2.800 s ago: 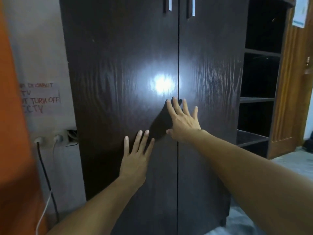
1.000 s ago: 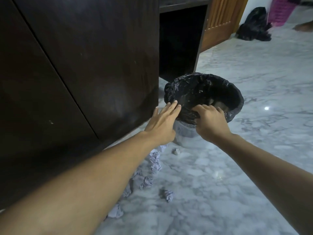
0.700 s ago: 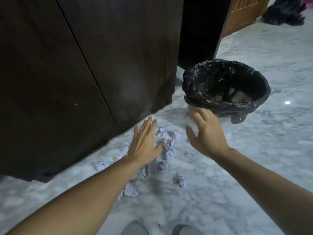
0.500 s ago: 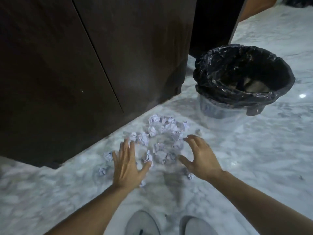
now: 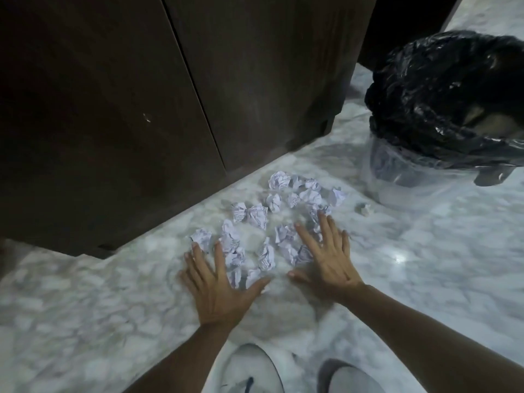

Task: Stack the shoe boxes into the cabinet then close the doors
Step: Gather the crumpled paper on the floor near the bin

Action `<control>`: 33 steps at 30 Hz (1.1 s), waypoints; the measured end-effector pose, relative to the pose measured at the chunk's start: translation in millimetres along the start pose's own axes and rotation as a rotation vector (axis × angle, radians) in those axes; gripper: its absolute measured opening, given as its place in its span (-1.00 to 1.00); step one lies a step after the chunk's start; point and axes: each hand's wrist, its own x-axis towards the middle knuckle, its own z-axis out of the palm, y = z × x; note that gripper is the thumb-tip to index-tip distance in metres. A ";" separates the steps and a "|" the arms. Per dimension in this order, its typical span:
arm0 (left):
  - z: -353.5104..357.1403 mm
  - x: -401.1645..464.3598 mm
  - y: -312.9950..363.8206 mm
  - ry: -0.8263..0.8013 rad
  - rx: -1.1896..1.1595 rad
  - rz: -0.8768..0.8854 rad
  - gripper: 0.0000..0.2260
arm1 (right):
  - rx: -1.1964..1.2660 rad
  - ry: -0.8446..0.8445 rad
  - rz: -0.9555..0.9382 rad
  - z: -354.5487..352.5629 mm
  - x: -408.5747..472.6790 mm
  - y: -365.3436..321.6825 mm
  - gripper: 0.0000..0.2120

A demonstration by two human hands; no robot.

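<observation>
Hands spread over paper balls, cabinet doors shut

Head view, looking down at marble floor. Left hand is flat, fingers straight and splayed, palm down at the near-left edge of a scatter of crumpled paper balls; its fingertips reach a couple of the balls, thumb angled toward the middle. It grips nothing. Right hand is likewise palm down, fingers straight and spread, lying over the right side of the pile with paper showing between and beside the fingers; holding nothing, only touching or covering the balls. The two thumbs point at each other with a gap between them.

The cabinet, dark brown wood, fills the upper left; both doors are closed, one seam running diagonally between them. No shoe boxes in sight, so whether they are inside can't be told. Paper pile lies on the floor just in front of the cabinet's lower right corner.

Trash bin with black bag liner stands on the floor at upper right, near the pile; one stray paper ball lies between pile and bin. Two light shoes at the bottom edge. Frame is slightly blurred
</observation>
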 end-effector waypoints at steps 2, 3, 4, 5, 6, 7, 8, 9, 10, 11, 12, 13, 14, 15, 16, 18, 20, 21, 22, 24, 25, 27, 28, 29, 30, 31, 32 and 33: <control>2.2 8.3 5.4 -0.003 0.005 0.069 0.07 | -0.028 -0.024 -0.056 -5.0 12.1 -4.9 -0.09; 3.5 11.6 7.9 -0.011 0.015 0.104 0.03 | -0.044 -0.042 -0.079 -6.3 15.5 -6.6 -0.17; 5.1 13.9 10.7 -0.019 0.020 0.135 -0.02 | -0.059 -0.062 -0.096 -6.9 16.9 -6.8 -0.23; 7.0 14.7 13.8 -0.021 0.008 0.161 -0.09 | -0.072 -0.075 -0.108 -6.5 17.6 -5.5 -0.23; 9.3 14.3 16.3 -0.015 -0.016 0.187 -0.17 | -0.089 -0.080 -0.122 -4.2 17.6 -3.7 -0.20; 11.5 13.3 18.4 0.004 -0.042 0.215 -0.24 | -0.112 -0.067 -0.137 -1.2 16.5 -1.9 -0.22; 13.6 12.9 20.5 0.032 -0.061 0.244 -0.31 | -0.130 -0.027 -0.153 2.1 15.0 0.0 -0.31; 15.3 12.9 22.3 0.059 -0.071 0.266 -0.35 | -0.135 0.024 -0.170 5.3 13.5 2.1 -0.41; 16.3 13.7 24.0 0.083 -0.077 0.285 -0.38 | -0.142 0.080 -0.192 8.4 11.9 4.6 -0.51; 17.6 15.1 24.8 0.103 -0.082 0.306 -0.41 | -0.144 0.144 -0.213 11.2 10.8 6.3 -0.58; 19.3 16.6 25.5 0.123 -0.087 0.332 -0.44 | -0.133 0.215 -0.228 13.9 10.3 7.5 -0.62; 21.3 17.5 26.2 0.140 -0.092 0.357 -0.48 | -0.119 0.260 -0.236 15.8 9.3 7.8 -0.63; 23.1 17.7 26.9 0.151 -0.097 0.370 -0.53 | -0.112 0.307 -0.246 18.1 8.4 7.6 -0.64; 24.5 17.6 27.3 0.156 -0.100 0.369 -0.57 | -0.108 0.337 -0.253 20.5 8.3 7.5 -0.64; 25.7 17.5 27.6 0.155 -0.103 0.357 -0.60 | -0.107 0.358 -0.261 23.1 8.7 8.4 -0.65; 26.6 17.3 29.2 0.151 -0.104 0.332 -0.64 | -0.111 0.382 -0.278 25.4 9.8 10.3 -0.69; 29.2 17.8 29.7 0.147 -0.089 0.325 -0.67 | -0.120 0.412 -0.292 27.2 12.1 12.4 -0.73; 30.2 18.7 30.2 0.152 -0.084 0.329 -0.68 | -0.128 0.423 -0.295 27.0 13.8 13.0 -0.73; 31.8 20.2 29.8 0.158 -0.094 0.337 -0.70 | -0.134 0.432 -0.296 27.0 15.5 14.0 -0.74; 31.2 22.5 30.8 0.173 -0.140 0.400 -0.75 | -0.120 0.441 -0.285 24.5 17.6 15.7 -0.75; 30.6 22.6 31.0 0.183 -0.160 0.459 -0.77 | -0.101 0.446 -0.276 21.6 18.0 16.2 -0.75; 27.6 22.9 31.1 0.202 -0.228 0.518 -0.84 | -0.055 0.471 -0.254 12.0 17.6 16.0 -0.74; 23.9 23.5 32.6 0.204 -0.283 0.490 -0.86 | -0.030 0.494 -0.247 4.5 17.0 15.0 -0.74; 18.7 25.2 36.2 0.205 -0.331 0.456 -0.86 | -0.006 0.519 -0.245 -5.8 16.3 13.5 -0.74; 12.2 27.8 41.5 0.214 -0.366 0.439 -0.86 | 0.023 0.550 -0.251 -17.8 15.7 11.7 -0.74; 4.6 31.4 48.5 0.235 -0.393 0.440 -0.85 | 0.061 0.579 -0.259 -31.9 14.9 9.3 -0.74; -4.4 36.2 57.6 0.260 -0.428 0.453 -0.84 | 0.099 0.614 -0.268 -47.9 13.5 6.9 -0.73; -17.4 41.9 71.6 0.286 -0.478 0.467 -0.83 | 0.133 0.652 -0.272 -66.7 12.4 4.1 -0.73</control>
